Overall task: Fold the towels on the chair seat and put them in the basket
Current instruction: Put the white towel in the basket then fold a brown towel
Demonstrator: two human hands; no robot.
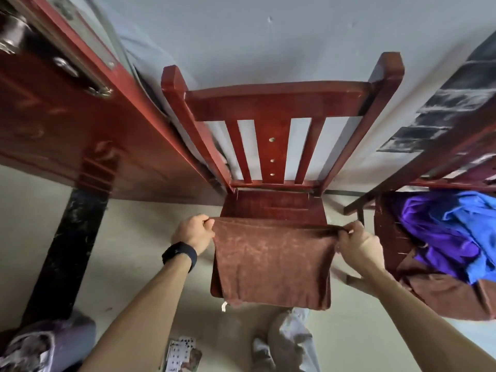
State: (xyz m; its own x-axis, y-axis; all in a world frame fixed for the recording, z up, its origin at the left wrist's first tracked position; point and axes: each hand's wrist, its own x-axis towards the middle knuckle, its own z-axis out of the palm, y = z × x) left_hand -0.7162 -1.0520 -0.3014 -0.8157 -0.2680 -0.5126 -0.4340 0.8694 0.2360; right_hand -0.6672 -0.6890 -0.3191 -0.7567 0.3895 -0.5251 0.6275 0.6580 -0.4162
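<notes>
Left hand (193, 232) and right hand (358, 244) each pinch a top corner of the brown towel (271, 261), taut across the chair seat (271, 205); basket (386, 226) stands at 3 o'clock.

Left hand (193, 232): at upper left corner of the towel (271, 261), thumb and fingers pinching its top edge; black band (179, 255) on wrist | Right hand (357, 241): at upper right corner, fingers curled, pinching the same edge | Forearms (139, 304): bare, extended forward, one either side of the towel.
</notes>
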